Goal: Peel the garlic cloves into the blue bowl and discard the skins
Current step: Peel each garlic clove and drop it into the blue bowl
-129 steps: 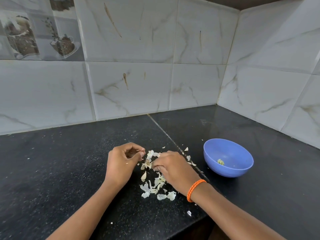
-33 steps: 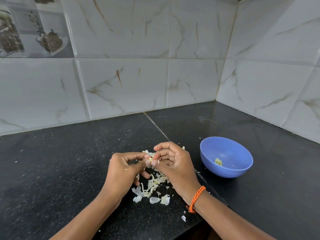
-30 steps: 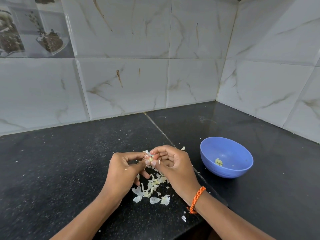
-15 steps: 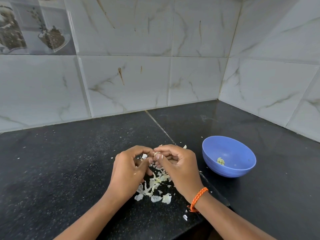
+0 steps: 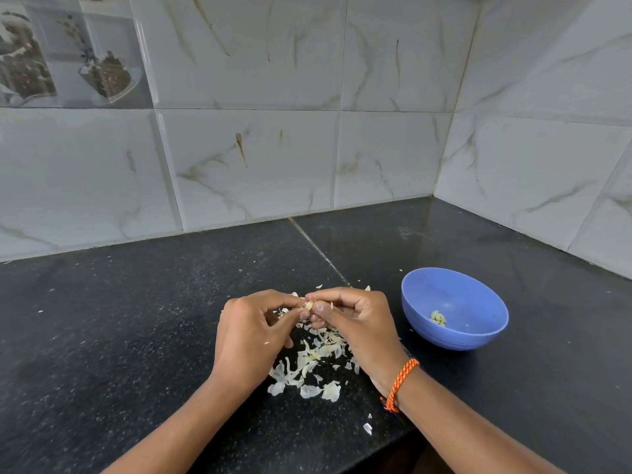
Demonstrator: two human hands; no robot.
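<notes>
My left hand and my right hand meet above the black tabletop. The fingertips of both hands pinch one small garlic clove between them. My other fingers are curled in. Under my hands lies a pile of white garlic skins, spread on the tabletop. One little bit of skin lies near the front edge. An orange band is on my right wrist. The blue bowl sits just to the right, with peeled garlic inside.
</notes>
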